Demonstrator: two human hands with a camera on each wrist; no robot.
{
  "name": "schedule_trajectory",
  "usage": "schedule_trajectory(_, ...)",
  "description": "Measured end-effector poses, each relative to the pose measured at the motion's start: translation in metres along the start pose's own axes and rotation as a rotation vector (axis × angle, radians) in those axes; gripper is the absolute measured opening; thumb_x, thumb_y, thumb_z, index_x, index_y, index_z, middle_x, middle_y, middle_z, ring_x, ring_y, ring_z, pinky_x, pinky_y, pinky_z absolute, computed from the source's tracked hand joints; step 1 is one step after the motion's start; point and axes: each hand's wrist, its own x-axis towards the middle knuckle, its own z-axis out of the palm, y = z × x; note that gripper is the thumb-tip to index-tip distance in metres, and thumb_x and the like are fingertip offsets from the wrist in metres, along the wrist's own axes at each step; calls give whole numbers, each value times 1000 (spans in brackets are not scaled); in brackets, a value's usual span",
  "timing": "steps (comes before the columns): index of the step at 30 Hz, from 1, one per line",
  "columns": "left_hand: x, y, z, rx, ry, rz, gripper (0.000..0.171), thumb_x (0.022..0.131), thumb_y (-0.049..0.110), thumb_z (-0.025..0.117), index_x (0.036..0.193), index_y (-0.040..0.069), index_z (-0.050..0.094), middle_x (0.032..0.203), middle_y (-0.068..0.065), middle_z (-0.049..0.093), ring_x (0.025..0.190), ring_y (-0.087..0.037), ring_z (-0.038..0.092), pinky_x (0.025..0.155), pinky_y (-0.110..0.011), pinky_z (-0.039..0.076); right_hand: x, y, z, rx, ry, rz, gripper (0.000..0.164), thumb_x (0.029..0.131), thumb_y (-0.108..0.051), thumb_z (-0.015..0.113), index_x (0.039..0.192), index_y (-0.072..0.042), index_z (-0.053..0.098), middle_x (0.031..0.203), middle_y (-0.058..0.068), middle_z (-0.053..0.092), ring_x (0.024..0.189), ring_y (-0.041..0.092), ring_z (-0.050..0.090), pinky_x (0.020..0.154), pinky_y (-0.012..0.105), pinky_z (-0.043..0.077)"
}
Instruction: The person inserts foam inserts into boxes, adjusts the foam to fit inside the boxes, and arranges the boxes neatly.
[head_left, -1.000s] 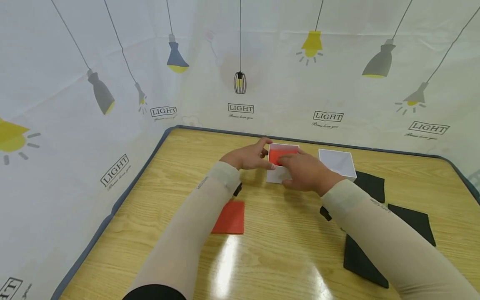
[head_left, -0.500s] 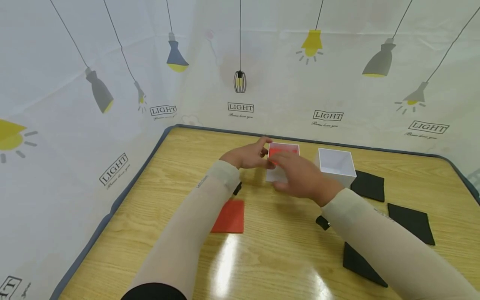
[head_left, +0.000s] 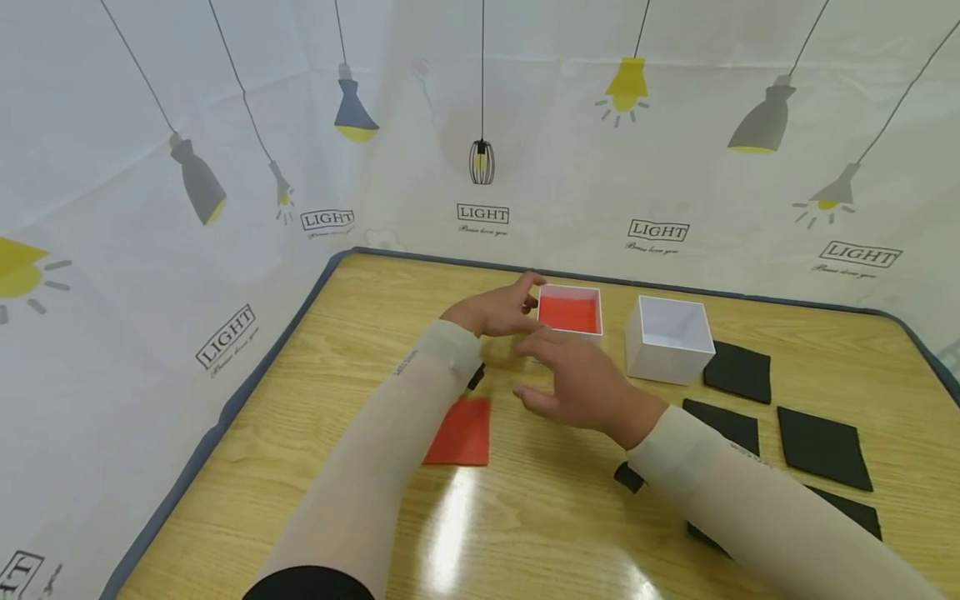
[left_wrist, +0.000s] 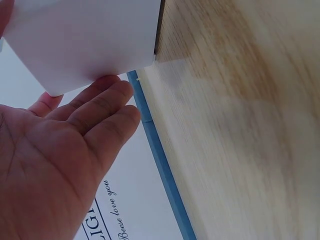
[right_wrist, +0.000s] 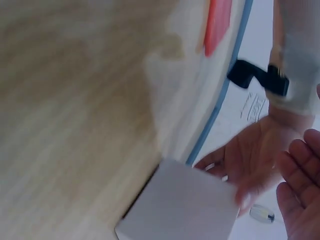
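Box (head_left: 570,292), gripped between fingers and thumb by the left hand (head_left: 498,310), now shows a red square (head_left: 567,315) inside, unobstructed: the right hand (head_left: 581,385) has drawn back, thumb and fingers apart, holding nothing. That piece looks placed; another red square (head_left: 465,433) lies nearer on the surface (head_left: 555,517).

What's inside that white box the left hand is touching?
Red felt-like material lies inside the white box. It covers the bottom, so whether there are several layers, or anything else beneath, cannot be seen.
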Motion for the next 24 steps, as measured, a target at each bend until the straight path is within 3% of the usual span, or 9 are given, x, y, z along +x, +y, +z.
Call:
schedule_trajectory(8, -2, 1, 1, -10, 6, 12, 91, 94, 40, 73, 164, 23, 16, 162, -14, 44, 153, -33, 39, 123, -51, 36, -2, -14, 15, -42, -92, -32, 49, 86, -34, 86, 123, -6, 73, 120, 3, 74, 109, 23, 69, 97, 44, 57)
schedule_trajectory(18, -3, 5, 1, 8, 9, -18, 89, 96, 41, 72, 164, 24, 17, 164, -12, 42, 154, -31, 39, 124, -51, 34, -2, -24, 31, -6, -329, 116, 66, 87, -49, 81, 134, -5, 67, 132, 7, 68, 113, 25, 68, 97, 44, 58)
schedule_trajectory(24, -1, 4, 0, 7, 12, -35, 90, 95, 42, 74, 164, 26, 18, 164, -10, 43, 154, -28, 39, 124, -48, 35, 1, -27, 41, 1, -405, 158, 74, 84, -51, 82, 137, -4, 64, 133, 8, 67, 118, 27, 66, 99, 45, 57)
